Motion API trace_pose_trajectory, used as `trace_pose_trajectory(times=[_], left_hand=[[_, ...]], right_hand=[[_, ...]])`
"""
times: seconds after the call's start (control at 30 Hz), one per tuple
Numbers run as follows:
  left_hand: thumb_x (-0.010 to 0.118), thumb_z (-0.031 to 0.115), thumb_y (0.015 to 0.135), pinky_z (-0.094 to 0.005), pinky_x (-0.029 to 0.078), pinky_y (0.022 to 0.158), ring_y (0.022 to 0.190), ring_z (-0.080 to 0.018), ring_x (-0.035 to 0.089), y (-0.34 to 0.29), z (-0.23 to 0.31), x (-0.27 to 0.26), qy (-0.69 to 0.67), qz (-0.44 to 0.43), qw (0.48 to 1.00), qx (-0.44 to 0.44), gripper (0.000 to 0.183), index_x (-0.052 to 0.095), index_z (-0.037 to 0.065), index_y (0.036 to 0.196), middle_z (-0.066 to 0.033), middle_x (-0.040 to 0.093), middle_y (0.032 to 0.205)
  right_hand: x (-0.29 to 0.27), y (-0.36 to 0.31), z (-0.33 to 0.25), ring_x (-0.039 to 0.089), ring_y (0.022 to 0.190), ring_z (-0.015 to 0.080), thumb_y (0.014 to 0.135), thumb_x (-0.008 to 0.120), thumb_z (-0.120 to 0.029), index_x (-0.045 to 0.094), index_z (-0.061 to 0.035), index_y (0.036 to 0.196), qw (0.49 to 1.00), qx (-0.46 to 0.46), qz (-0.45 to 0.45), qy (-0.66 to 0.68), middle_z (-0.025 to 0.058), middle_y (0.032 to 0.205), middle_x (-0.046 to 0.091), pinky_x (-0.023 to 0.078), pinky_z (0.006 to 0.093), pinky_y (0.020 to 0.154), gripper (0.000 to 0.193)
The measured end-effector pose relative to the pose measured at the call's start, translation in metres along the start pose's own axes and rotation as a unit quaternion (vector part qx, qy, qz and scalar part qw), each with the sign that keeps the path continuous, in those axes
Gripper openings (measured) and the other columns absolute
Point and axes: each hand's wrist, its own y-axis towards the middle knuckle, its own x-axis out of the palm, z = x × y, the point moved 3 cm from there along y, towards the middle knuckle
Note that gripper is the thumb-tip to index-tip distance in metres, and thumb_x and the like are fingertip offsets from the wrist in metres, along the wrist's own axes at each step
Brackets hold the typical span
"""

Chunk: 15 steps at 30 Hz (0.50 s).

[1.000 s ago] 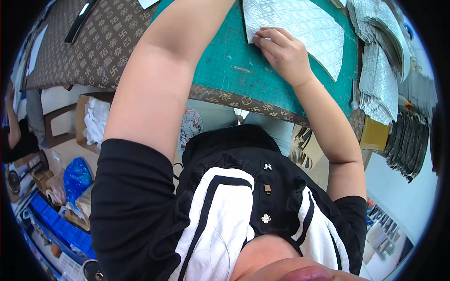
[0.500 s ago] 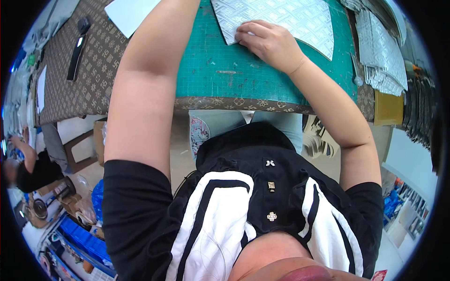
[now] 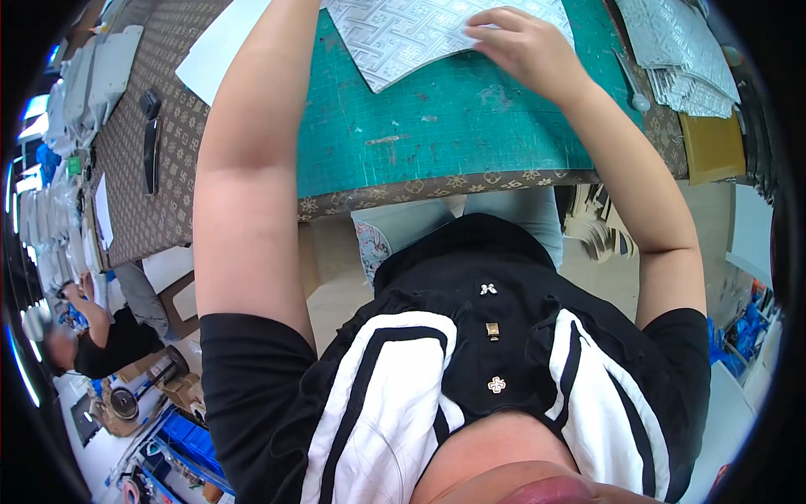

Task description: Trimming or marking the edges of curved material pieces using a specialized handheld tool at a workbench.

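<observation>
A silvery-grey sheet with an embossed geometric pattern (image 3: 411, 42) lies on the green cutting mat (image 3: 403, 151), its pointed corner toward me and its near edge curved. Over the right part of this sheet is my right hand (image 3: 533, 50), with thumb and fingers apart and nothing visible between them. Whether the fingertips touch the sheet I cannot tell. My left arm reaches up past the mat's left side, and its hand is beyond the upper edge of the picture.
White paper (image 3: 210, 59) lies beside my left arm. Farther left is a black strip-like object (image 3: 151, 155) on the brown patterned cloth (image 3: 134, 214). Stacked silvery sheets (image 3: 680, 59) and a yellowish block (image 3: 712, 147) sit at right. Another person (image 3: 109, 336) is at far left.
My right hand has moved away from the sheet's corner, rightward along it, and its fingers have parted. The view has shifted, and the sheet sits farther left in it.
</observation>
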Motion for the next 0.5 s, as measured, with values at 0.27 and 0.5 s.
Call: trace_pose_trajectory(times=[0.27,0.5], left_hand=[[0.078,0.032,0.078,-0.0369,0.056,0.073,0.083,-0.0282,0.071,0.034,0.092,0.053,-0.104,-0.139,0.985,-0.002,0.047,0.071,-0.001,0.111,-0.0194,0.073,0.089],[0.079,0.033,0.075,-0.0390,0.054,0.069,0.073,-0.0277,0.067,0.039,0.104,0.062,-0.089,-0.086,0.991,0.057,0.051,0.070,-0.002,0.111,-0.0197,0.071,0.084]], right_hand=[[-0.004,-0.036,0.010,0.065,0.091,0.0267,0.082,0.070,-0.013,0.068,-0.0062,0.098,0.995,0.070,-0.044,-0.054,0.0079,0.101,0.066,0.054,0.0366,0.077,0.017],[0.029,-0.050,0.034,0.066,0.081,0.0252,0.077,0.070,-0.013,0.068,-0.0075,0.084,0.957,-0.077,0.278,0.037,0.0057,0.089,0.067,0.054,0.0367,0.069,0.009]])
